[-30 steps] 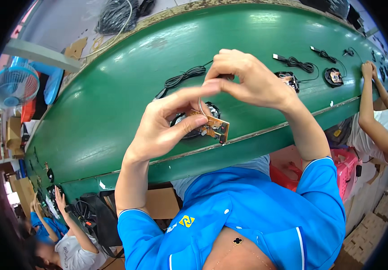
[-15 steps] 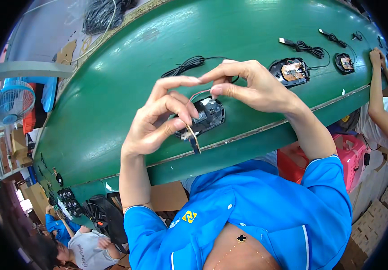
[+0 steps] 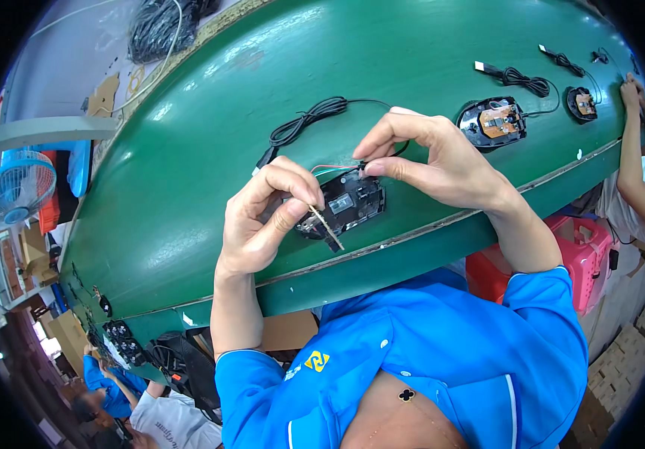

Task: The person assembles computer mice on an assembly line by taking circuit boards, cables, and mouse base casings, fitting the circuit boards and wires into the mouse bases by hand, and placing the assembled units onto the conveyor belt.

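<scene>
One view only: head cam is looking steeply down over the wearer's chest and blue shirt (image 3: 412,359) onto the green conveyor belt (image 3: 412,52), close in. Fisheye is bending the belt edge; dark rim all round. It's catching the left hand (image 3: 266,217) and right hand (image 3: 434,161) mid-frame, w/ floor at the sides.

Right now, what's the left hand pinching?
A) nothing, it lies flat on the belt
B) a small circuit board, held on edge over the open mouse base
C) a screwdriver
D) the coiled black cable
B: the left hand pinches a small circuit board between thumb and forefinger, edge-on over the open mouse base, while the right hand pinches the thin wires at the base's top edge.
</scene>
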### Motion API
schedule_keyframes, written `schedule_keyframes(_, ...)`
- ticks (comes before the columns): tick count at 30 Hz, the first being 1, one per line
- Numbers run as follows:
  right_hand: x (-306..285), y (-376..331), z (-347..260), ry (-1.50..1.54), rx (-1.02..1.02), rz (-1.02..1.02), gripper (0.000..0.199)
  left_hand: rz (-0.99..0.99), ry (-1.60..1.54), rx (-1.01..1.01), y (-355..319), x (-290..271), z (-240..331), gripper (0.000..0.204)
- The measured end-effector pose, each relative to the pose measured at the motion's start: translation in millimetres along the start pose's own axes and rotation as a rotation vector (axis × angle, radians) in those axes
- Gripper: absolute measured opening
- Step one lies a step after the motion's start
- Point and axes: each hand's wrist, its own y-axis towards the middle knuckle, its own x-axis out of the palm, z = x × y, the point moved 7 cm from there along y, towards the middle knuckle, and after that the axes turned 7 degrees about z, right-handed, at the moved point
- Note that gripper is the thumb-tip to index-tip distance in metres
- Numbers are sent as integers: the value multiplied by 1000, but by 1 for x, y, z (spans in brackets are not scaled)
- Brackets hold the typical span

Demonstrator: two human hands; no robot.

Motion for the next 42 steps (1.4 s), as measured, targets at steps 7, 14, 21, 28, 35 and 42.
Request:
schedule_keyframes(7,-8,-14,12,-174,-38,51,8,54,436,165,-2,21,11,12)
schedule_keyframes(14,-9,-20,13,-182,1,93,9,148,615,274,-7,24,10,18)
schedule_keyframes(21,-9,-20,11,-193,-48,103,11,149,641,282,-8,22,7,18)
schedule_keyframes(28,-12,-20,5,-298,-222,199,16,121,703,279,-8,25,5,17)
schedule_keyframes(35,-8,-20,-4,-447,-340,262,17,24,756,366,-7,29,8,16)
schedule_keyframes(42,-8,-20,3,-440,-285,223,11,146,612,346,-8,30,8,17)
